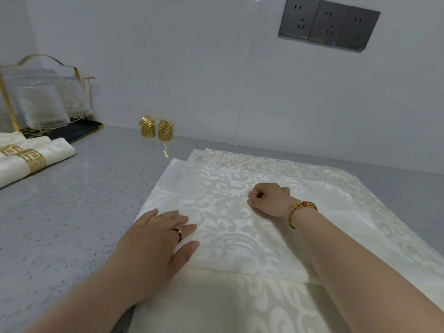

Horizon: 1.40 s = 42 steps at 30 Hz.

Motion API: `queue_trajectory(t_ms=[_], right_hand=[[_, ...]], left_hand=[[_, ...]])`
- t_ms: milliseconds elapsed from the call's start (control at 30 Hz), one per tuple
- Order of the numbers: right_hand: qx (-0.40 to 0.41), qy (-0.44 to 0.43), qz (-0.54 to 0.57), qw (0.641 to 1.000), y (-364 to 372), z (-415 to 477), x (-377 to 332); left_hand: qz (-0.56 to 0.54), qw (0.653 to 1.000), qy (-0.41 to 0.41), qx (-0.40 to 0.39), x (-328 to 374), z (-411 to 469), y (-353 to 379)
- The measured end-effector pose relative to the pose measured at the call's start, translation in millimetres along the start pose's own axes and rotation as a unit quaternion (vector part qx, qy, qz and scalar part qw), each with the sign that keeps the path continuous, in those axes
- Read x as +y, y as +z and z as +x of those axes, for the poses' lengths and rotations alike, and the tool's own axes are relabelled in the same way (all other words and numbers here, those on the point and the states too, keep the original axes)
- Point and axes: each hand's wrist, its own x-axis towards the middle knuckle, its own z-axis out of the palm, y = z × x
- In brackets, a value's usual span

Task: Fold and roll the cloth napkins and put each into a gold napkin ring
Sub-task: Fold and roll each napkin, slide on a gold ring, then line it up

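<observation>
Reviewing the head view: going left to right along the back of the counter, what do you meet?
Gold wire rack of glassware → rolled napkins in gold rings → loose gold napkin rings → flat stack of napkins, with the wall sockets above it.

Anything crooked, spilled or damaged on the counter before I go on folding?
Nothing spilled or damaged. Only oddity: the napkins in the stack are not squared, so the far-left corners fan out in steps. The spare gold rings stand by the wall; the finished rolls lie at left.
</observation>
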Motion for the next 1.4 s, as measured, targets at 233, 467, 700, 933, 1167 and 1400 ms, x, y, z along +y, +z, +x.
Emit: queue_trajectory(t_ms=[233,467,700,933,1167,1400], right_hand=[[0.027,0.006,0.009,1.0,9,10,-2],[0.101,-0.026,-0.112,0.988,18,-20,-24],[-0.048,-0.095,-0.084,0.991,43,-99,-48],[-0.068,0.014,-0.12,0.99,25,-136,1],[-0.011,0.221,-0.092,0.971,5,-173,93],[0.185,0.317,0.151,0.918,-23,-178,133]], left_hand=[[0.002,0.999,0.019,-0.027,-2,6,21],[-0.007,0.998,-0.003,-0.065,-1,3,20],[-0.009,0.998,-0.018,-0.061,1,-1,20],[-0.01,0.992,-0.016,-0.126,0,-4,19],[-0.022,0.991,-0.008,-0.13,2,-5,13],[-0.13,0.987,0.012,-0.089,-5,-9,7]])
